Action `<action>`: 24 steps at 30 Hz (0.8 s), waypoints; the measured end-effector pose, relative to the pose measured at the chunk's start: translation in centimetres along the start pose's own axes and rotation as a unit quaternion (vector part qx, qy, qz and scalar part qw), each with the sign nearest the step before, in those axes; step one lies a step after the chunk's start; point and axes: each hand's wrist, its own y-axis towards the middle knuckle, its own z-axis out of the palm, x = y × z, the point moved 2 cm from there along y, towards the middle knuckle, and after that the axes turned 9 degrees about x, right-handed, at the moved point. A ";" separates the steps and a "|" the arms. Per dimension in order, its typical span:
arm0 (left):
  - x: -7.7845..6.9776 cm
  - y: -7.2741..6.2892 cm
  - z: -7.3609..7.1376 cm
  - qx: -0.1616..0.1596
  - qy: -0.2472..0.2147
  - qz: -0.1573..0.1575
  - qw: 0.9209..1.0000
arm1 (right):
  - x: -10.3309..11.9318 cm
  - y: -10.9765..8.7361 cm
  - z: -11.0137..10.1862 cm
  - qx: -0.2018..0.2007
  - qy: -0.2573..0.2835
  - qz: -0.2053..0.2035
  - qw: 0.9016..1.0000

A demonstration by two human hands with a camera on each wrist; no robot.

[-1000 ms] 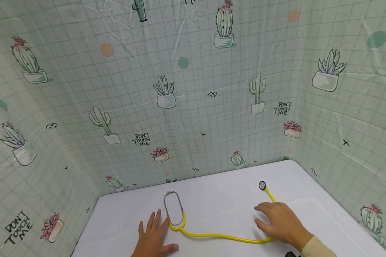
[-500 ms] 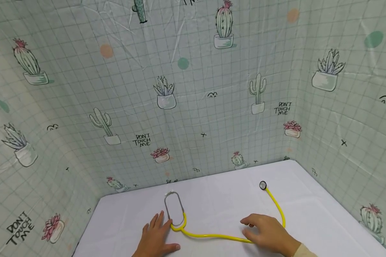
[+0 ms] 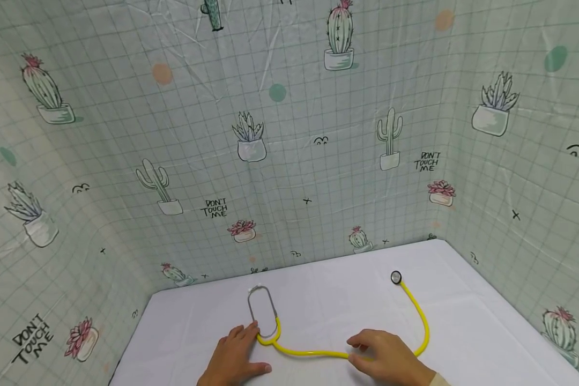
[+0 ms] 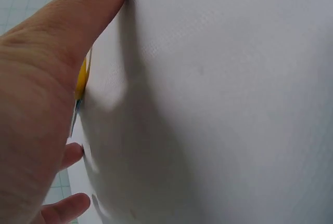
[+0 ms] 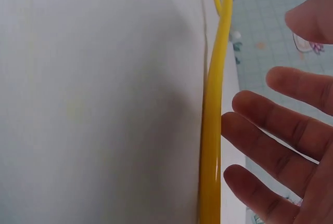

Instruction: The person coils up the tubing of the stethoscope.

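A stethoscope with yellow tubing (image 3: 313, 353) lies on the white-covered table. Its metal ear tubes (image 3: 271, 300) point away on the left, and its round chest piece (image 3: 396, 277) lies at the back right. My left hand (image 3: 234, 355) rests beside the yellow fork, its index fingertip at the base of the left ear tube; whether it presses on it is unclear. My right hand (image 3: 387, 356) hovers over the tubing's middle, covering part of it. In the right wrist view its loosely bent fingers (image 5: 276, 154) are spread beside the tubing, not wrapped round it.
A white cloth covers the table (image 3: 338, 300). Behind and on both sides hangs a pale green grid curtain (image 3: 289, 177) printed with potted cacti, close to the table's edges.
My right hand has moved left along the tubing, uncovering the curve below the chest piece. The fingers of my left hand have drawn in slightly. The stethoscope lies nearly as before.
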 end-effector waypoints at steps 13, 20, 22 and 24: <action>-0.8 0.0 -1.1 -0.059 0.010 0.050 0.997 | 1.4 2.0 1.8 0.038 0.038 0.018 0.998; -0.8 0.4 -0.8 -0.105 0.058 0.055 0.991 | 1.5 2.5 2.6 0.061 0.114 0.048 0.990; -0.8 0.5 -0.8 -0.115 0.067 0.052 0.990 | 1.6 2.6 2.8 0.060 0.144 0.051 0.986; -0.9 0.6 -0.8 -0.122 0.070 0.051 0.989 | 1.7 2.7 2.9 0.060 0.157 0.057 0.984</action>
